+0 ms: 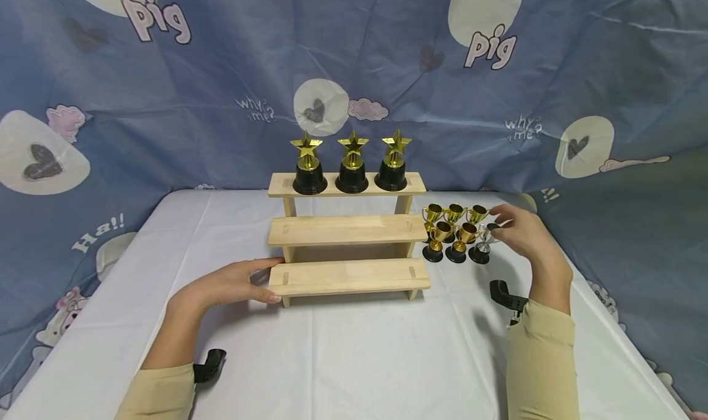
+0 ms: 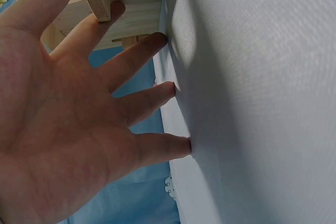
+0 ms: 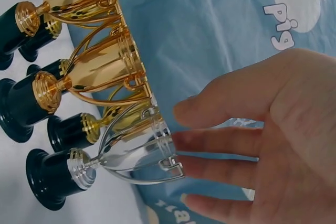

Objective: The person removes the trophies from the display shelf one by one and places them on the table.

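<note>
The right hand (image 1: 519, 230) hung at the right of the frame, its thumb and fairly straight fingers a narrow gap apart beside the rim of the silver trophy cup (image 3: 134, 156); whether skin met metal I could not tell. That cup stood upright at the front right of the small cluster, right of centre. Its shiny shell looked like thin plated plastic, so probably light, stiff and somewhat slippery, with slender handles likely to snap or snag on a neighbour. The narrow stem above the black base, or the bowl just under the rim, seemed the soundest hold. Two orange-gold trophy cups (image 1: 466, 231) stood to its left, with three yellow-gold trophy cups (image 1: 477, 214) behind. Left of centre, the left hand (image 1: 229, 281) spread its fingers wide, the thumb against the left end of the wooden three-step stand (image 1: 348, 275), which looked rigid and steady enough. Three gold star trophies (image 1: 352, 173) stood along its top step at the frame's centre, all above a white tablecloth (image 1: 359, 358).
</note>
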A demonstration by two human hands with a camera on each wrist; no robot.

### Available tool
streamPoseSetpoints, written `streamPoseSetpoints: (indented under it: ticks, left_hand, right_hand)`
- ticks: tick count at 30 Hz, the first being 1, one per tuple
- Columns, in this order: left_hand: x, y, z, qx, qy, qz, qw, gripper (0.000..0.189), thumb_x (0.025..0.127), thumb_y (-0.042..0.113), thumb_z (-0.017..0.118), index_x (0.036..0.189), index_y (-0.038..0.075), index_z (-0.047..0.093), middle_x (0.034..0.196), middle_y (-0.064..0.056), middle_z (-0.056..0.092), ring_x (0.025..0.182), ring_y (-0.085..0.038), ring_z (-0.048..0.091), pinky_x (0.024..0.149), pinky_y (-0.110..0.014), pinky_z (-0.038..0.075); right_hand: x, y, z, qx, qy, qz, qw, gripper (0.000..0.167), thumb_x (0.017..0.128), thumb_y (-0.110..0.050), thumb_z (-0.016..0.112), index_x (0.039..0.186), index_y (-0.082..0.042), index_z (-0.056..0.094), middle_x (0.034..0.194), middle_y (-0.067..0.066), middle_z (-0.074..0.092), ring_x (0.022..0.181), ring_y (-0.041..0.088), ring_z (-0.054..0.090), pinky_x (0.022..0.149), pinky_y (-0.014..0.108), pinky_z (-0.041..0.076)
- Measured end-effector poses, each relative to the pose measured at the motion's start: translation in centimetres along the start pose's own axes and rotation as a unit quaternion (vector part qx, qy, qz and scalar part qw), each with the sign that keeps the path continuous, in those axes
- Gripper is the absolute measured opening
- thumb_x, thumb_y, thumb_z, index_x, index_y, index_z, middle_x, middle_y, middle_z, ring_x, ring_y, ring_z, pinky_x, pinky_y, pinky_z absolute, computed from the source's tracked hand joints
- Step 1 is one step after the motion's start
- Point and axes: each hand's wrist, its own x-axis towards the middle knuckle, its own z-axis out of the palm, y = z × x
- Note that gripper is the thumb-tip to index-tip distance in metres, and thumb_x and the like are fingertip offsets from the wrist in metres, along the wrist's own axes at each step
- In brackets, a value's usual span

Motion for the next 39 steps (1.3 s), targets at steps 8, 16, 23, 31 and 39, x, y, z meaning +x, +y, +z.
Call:
streamPoseSetpoints:
  ticks: [8,16,23,31,39]
  left_hand:
    - [-0.1,0.1,-0.2,0.002,0.001,-0.003,1.0,0.09,0.079,0.053,0.077,0.153,0.02,0.04,0.158,-0.022,0.035,0.147,-0.048,0.028,0.11,-0.069,0.03]
    - [-0.4,-0.1,0.0,-0.006,0.0,-0.006,1.0,0.089,0.079,0.054,0.076,0.153,0.019,0.04,0.159,-0.022,0.034,0.147,-0.048,0.028,0.11,-0.069,0.03]
    - [-0.4,-0.3,0.5,-0.014,0.003,-0.001,0.9999,0.087,0.08,0.052,0.076,0.153,0.02,0.041,0.158,-0.022,0.035,0.147,-0.048,0.028,0.109,-0.069,0.03]
    - [-0.5,-0.2,0.5,-0.014,0.0,-0.005,0.9999,0.087,0.079,0.051,0.077,0.153,0.021,0.041,0.159,-0.023,0.034,0.146,-0.049,0.028,0.109,-0.069,0.031]
    - [-0.1,-0.3,0.0,-0.009,0.004,0.007,0.9999,0.087,0.079,0.053,0.077,0.152,0.021,0.042,0.158,-0.02,0.036,0.147,-0.047,0.029,0.11,-0.069,0.029]
  right_hand:
    - [-0.1,-1.3,-0.2,0.028,0.044,-0.013,0.9985,0.053,0.093,-0.017,0.059,0.144,-0.007,0.047,0.138,0.025,0.054,0.125,0.045,0.053,0.093,0.058,0.048]
    - [0.2,-2.4,0.1,0.071,0.074,-0.041,0.9939,0.056,0.095,-0.021,0.06,0.148,-0.011,0.044,0.135,0.023,0.056,0.124,0.043,0.055,0.09,0.056,0.049]
    - [0.4,-3.4,0.7,0.084,0.081,-0.064,0.9911,0.058,0.096,-0.026,0.062,0.15,-0.016,0.042,0.134,0.02,0.059,0.119,0.037,0.058,0.085,0.05,0.05]
    - [0.7,-4.0,2.0,0.106,0.072,-0.09,0.9876,0.057,0.096,-0.026,0.064,0.149,-0.019,0.044,0.131,0.017,0.061,0.116,0.034,0.061,0.091,0.05,0.049]
    - [1.0,-4.5,2.6,0.148,0.076,-0.135,0.9768,0.057,0.095,-0.02,0.066,0.148,-0.016,0.046,0.128,0.018,0.064,0.114,0.034,0.062,0.097,0.052,0.048]
